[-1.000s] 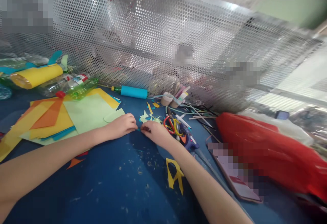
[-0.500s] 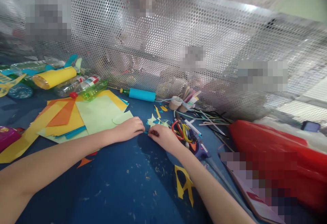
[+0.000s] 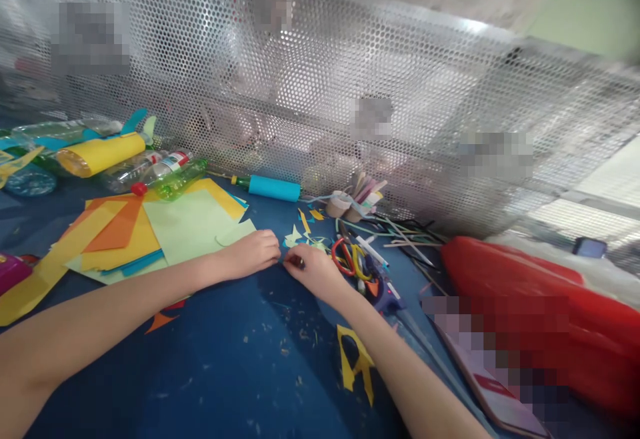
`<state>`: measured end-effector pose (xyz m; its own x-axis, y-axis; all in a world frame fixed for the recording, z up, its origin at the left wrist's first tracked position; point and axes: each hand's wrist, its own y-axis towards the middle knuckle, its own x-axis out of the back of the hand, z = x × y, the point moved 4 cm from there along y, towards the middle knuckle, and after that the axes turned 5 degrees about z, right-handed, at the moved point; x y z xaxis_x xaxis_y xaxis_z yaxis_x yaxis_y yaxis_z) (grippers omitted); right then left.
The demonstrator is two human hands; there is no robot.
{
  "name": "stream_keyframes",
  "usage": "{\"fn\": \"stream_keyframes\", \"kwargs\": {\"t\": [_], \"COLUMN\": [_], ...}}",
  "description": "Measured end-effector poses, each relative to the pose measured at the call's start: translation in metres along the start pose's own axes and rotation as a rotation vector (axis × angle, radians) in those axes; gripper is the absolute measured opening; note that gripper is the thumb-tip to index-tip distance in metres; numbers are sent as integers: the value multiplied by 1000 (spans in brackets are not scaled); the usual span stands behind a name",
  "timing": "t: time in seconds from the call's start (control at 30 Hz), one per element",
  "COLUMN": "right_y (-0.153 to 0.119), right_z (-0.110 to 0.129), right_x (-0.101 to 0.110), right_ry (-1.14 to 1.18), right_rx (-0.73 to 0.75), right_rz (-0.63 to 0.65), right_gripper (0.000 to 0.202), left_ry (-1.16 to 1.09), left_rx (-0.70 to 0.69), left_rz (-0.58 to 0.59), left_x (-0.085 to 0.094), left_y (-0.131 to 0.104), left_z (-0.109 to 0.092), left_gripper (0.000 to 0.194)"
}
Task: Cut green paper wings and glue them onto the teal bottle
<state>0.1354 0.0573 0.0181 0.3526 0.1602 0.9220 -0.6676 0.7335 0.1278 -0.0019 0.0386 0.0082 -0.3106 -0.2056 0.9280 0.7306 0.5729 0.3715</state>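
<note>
My left hand [image 3: 254,252] is closed just above the blue table [image 3: 220,365], beside the right edge of the pale green paper [image 3: 187,222]. Its fingertips are pressed together, and what they pinch is too small to make out. Close to it on the right, my right hand [image 3: 313,269] has its thumb and fingers curled together, with a small dark gap between them; anything in that pinch is hidden. Small paper scraps [image 3: 295,235] lie just behind my right hand. Red-handled scissors [image 3: 343,257] and a blue glue gun [image 3: 387,295] rest to its right.
Plastic bottles, one wrapped in yellow [image 3: 103,153], lie at the back left. A blue-wrapped bottle [image 3: 274,188] and cups of sticks [image 3: 339,204] stand before a perforated metal screen [image 3: 310,85]. A yellow cut-out [image 3: 355,362] lies near my right forearm; a red bag [image 3: 550,305] is at right.
The bit of blue that showed between my fingertips is no longer clearly visible. My hands are slightly farther apart, and the whole view has shifted a little.
</note>
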Motion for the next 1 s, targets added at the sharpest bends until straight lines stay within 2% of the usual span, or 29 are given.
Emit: {"fn": "stream_keyframes", "kwargs": {"t": [0.13, 0.23, 0.3, 0.37, 0.5, 0.57, 0.63, 0.7, 0.77, 0.8, 0.9, 1.0], "right_y": [2, -1, -4, -6, -6, -5, -4, -2, 0, 1, 2, 3], "right_z": [-11, -11, -5, 0, 0, -2, -4, -5, -6, -6, -4, -1], "right_x": [4, -2, -4, -2, -2, -2, 0, 3, 7, 9, 13, 14], "right_ry": [444, 904, 1127, 1219, 1237, 1208, 1155, 1098, 1050, 1028, 958, 917], "right_rx": [-148, -319, -357, -344, -338, -340, -322, -284, -245, -224, -174, -150], "right_rz": [-16, 154, 260, 297, 267, 229, 177, 103, 21, -18, -94, -135], "right_gripper": [14, 24, 26, 24, 22, 23, 24, 25, 28, 29, 29, 27], "left_ry": [123, 141, 119, 120, 178, 154, 75, -67, -331, -507, -1029, -1314], "left_rx": [-84, -119, -144, -168, -240, -232, -119, 106, 361, 465, 638, 719], "left_rz": [-92, -136, -139, -135, -157, -176, -224, -345, -472, -494, -411, -394], "left_x": [14, 25, 30, 32, 33, 35, 37, 40, 40, 37, 20, 12], "left_y": [-3, -10, -14, -17, -18, -16, -12, -8, -7, -6, -5, -6], "left_z": [-5, -8, -10, -13, -16, -16, -12, -3, 11, 17, 26, 26], "left_gripper": [24, 25, 27, 28, 26, 25, 21, 20, 31, 34, 33, 30]}}
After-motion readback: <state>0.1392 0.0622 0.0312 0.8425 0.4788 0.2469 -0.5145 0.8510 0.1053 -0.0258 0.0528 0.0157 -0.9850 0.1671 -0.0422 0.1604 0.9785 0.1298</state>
